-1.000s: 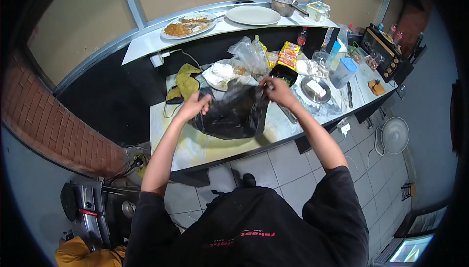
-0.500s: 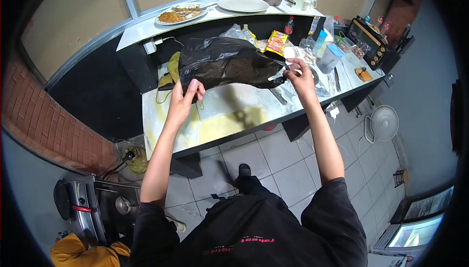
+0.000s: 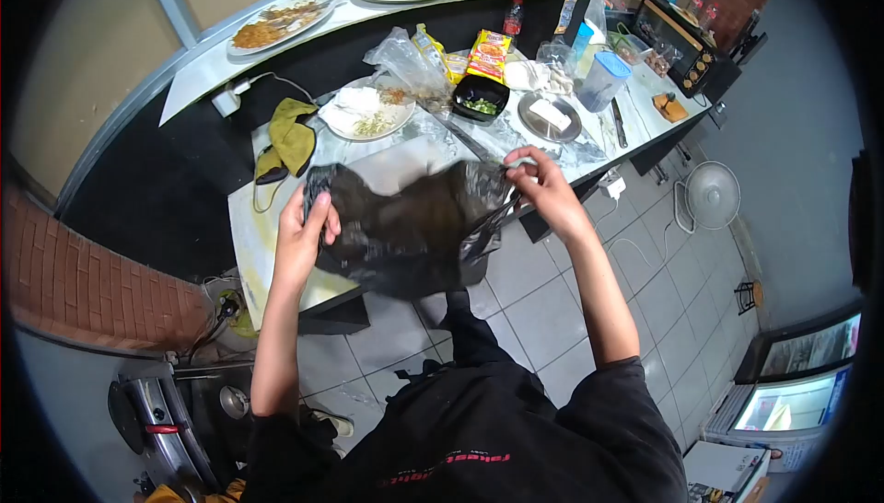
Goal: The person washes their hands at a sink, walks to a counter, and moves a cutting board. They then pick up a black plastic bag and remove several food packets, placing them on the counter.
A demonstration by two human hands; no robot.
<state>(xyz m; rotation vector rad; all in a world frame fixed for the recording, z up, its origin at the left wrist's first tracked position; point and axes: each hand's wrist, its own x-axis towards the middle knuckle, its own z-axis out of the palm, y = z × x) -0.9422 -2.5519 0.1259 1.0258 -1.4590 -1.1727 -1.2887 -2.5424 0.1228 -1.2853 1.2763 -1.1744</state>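
Note:
A black plastic bag (image 3: 396,227) is stretched between my two hands, in front of the counter's near edge. Its mouth gapes toward me and its lower part hangs over the floor. My left hand (image 3: 304,231) pinches the rim on the left side. On the other side my right hand (image 3: 539,188) grips the rim between thumb and fingers. Behind the bag lie a plate with white paper and shreds (image 3: 373,116), a black bowl with chopped greens (image 3: 481,98) and a metal plate with a white block (image 3: 550,119). Part of a white cutting board (image 3: 401,162) shows above the bag.
An olive cloth (image 3: 293,135) lies at the counter's left. Knives (image 3: 620,124), a lidded container (image 3: 604,80) and a toaster oven (image 3: 686,47) occupy the right. Plates of food (image 3: 276,26) stand on the raised shelf. A fan (image 3: 713,195) is on the floor.
Both hands have brought the bag down and toward me, off the counter. The plate, black bowl and metal plate behind it have come into view. The camera view has shifted slightly.

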